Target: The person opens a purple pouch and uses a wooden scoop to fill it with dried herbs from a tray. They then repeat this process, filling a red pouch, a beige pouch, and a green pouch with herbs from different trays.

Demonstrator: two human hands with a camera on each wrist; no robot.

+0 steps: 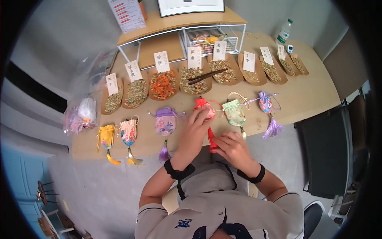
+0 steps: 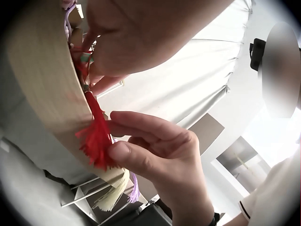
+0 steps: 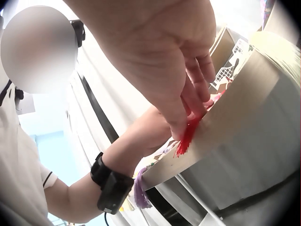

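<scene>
A red pouch [image 1: 207, 110] lies at the table's front, its red tassel [image 1: 211, 137] hanging toward the edge. The left hand [image 1: 195, 133] rests over the pouch, fingers on its fabric and partly covering it. The right hand [image 1: 232, 149] pinches the tassel's lower strands between thumb and fingers; in the left wrist view the red tassel [image 2: 98, 141] fans out beside the right hand's thumb. In the right wrist view the tassel [image 3: 188, 136] comes out below the right hand's [image 3: 160, 61] fingertips.
A purple pouch [image 1: 165, 121] lies left of the hands, a green pouch [image 1: 234, 112] right. Yellow, pink and blue pouches lie farther out. Behind stand several trays of dried herbs with label cards, dark tongs [image 1: 207, 76] across one. A plastic bag [image 1: 85, 113] is at left, a bottle [image 1: 284, 32] back right.
</scene>
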